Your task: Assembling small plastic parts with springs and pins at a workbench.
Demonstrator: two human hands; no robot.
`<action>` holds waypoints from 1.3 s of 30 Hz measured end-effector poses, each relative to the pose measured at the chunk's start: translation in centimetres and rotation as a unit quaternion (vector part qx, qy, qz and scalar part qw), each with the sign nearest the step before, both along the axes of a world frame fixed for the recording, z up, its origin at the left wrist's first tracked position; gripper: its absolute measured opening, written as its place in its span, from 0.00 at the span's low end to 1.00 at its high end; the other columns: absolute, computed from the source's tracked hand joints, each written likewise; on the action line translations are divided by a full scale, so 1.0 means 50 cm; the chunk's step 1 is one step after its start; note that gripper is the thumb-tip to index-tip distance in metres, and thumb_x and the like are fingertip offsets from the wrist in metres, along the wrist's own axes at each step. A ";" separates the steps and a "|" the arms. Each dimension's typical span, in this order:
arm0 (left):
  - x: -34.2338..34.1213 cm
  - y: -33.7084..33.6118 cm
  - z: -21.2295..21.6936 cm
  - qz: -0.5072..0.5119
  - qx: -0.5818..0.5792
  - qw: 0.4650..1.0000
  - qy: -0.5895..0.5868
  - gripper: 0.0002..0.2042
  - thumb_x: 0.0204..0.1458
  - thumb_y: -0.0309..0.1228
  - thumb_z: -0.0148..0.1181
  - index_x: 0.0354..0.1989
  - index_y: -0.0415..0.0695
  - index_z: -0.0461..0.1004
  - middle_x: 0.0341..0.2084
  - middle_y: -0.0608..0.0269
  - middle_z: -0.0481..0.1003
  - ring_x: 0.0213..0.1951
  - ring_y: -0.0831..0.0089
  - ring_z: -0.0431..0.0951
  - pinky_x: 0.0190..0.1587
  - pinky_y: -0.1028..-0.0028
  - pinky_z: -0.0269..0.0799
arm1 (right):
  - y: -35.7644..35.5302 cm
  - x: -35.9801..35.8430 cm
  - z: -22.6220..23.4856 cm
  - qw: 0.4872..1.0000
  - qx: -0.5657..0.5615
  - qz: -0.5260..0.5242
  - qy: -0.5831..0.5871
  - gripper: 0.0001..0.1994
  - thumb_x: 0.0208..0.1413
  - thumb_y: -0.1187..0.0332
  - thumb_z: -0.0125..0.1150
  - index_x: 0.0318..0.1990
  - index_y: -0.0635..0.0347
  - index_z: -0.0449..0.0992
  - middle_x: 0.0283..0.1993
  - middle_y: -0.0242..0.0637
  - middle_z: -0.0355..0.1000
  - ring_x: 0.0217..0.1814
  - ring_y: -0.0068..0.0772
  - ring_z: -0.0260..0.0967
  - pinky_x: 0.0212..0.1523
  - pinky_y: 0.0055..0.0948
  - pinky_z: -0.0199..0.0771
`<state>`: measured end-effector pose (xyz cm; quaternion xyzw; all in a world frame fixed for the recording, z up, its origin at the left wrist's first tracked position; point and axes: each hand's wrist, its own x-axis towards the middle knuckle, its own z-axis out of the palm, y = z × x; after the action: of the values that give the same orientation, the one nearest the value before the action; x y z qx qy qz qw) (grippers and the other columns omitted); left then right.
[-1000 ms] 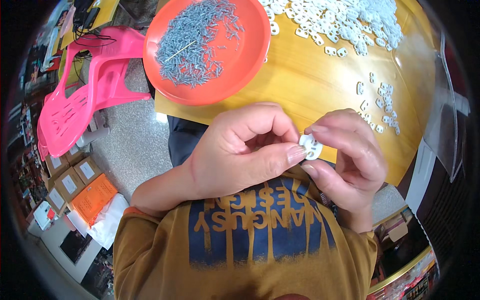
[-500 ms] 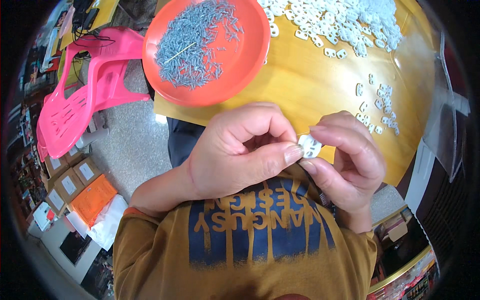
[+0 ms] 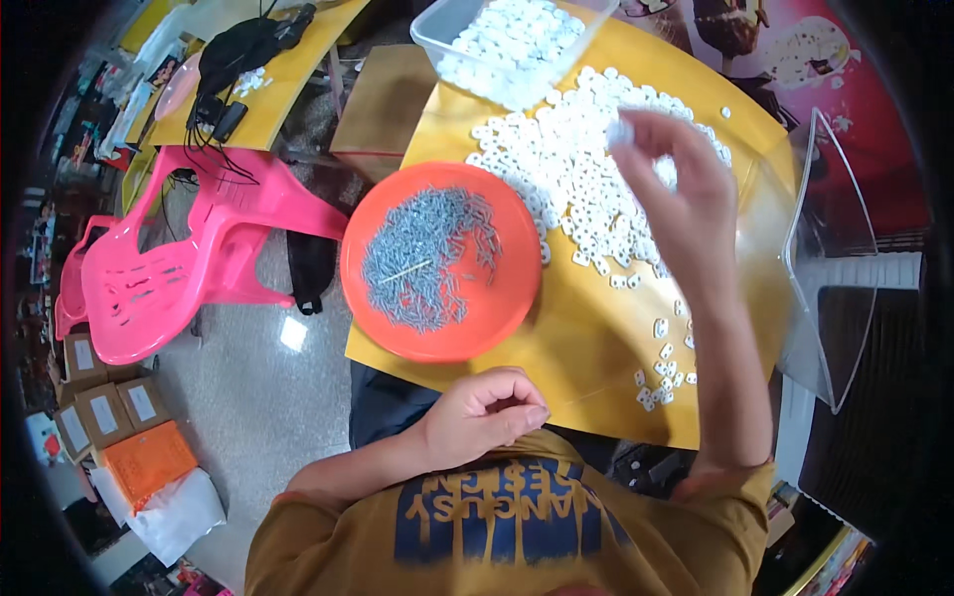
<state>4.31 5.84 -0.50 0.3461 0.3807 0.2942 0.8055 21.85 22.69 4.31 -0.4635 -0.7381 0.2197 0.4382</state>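
Observation:
My right hand (image 3: 686, 194) is raised over the far side of the table, above a wide pile of small white plastic pieces (image 3: 586, 209). A blurred white plastic piece (image 3: 621, 132) is pinched between its thumb and fingers. Close to my body, at the table's near edge, my left hand (image 3: 487, 417) is closed, thumb against curled fingers; whatever it may hold is hidden. A round orange-red dish (image 3: 502, 298) lies beyond my left hand, holding a heap of small grey screws (image 3: 417, 248) with a thin pale stick (image 3: 404, 271) on top.
A clear plastic tub (image 3: 437, 45) full of white pieces stands at the back. Several loose two-holed pieces (image 3: 661, 382) lie nearer on the right, beside a transparent sheet (image 3: 825, 258). A pink plastic chair (image 3: 229, 238) stands left; boxes (image 3: 99, 417) sit on the floor.
My right hand has left my left hand and reached far over the pile. The white piece both hands held is gone from my left fingertips. The view has shifted, showing more table.

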 end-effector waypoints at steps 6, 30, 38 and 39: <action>-0.026 0.016 -0.007 0.001 -0.026 0.999 -0.018 0.03 0.50 0.23 0.49 0.29 0.37 0.68 0.25 0.67 0.66 0.23 0.85 0.65 0.25 0.84 0.61 | 0.227 -0.078 0.041 0.995 0.068 0.071 0.001 0.16 0.45 0.77 0.48 0.44 0.62 0.70 0.43 0.42 0.70 0.43 0.30 0.68 0.43 0.25 0.65; 0.031 0.076 -0.039 -0.093 0.132 0.986 0.030 0.02 0.46 0.20 0.52 0.29 0.38 0.70 0.24 0.65 0.69 0.26 0.80 0.68 0.28 0.81 0.62 | -0.128 0.071 -0.140 0.970 0.016 0.050 -0.239 0.09 0.35 0.79 0.59 0.30 0.61 0.72 0.22 0.35 0.64 0.25 0.36 0.61 0.27 0.30 0.61; 0.028 0.073 -0.039 -0.081 0.072 0.993 0.036 0.02 0.47 0.23 0.53 0.29 0.38 0.70 0.25 0.66 0.68 0.26 0.82 0.67 0.29 0.82 0.62 | -0.084 0.054 -0.154 0.965 0.066 0.063 -0.247 0.11 0.36 0.78 0.59 0.32 0.61 0.71 0.22 0.35 0.63 0.25 0.36 0.61 0.28 0.31 0.60; 0.026 0.072 -0.040 -0.081 0.072 0.993 0.037 0.02 0.47 0.23 0.53 0.29 0.38 0.70 0.25 0.66 0.68 0.26 0.82 0.67 0.29 0.82 0.62 | -0.080 0.048 -0.157 0.965 0.070 0.078 -0.241 0.11 0.36 0.78 0.59 0.32 0.61 0.71 0.22 0.34 0.63 0.25 0.36 0.61 0.28 0.31 0.61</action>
<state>5.63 9.46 -2.51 0.4433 0.3589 0.2410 0.7852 24.25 18.68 -3.52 -0.4122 -0.8693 0.0831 0.2599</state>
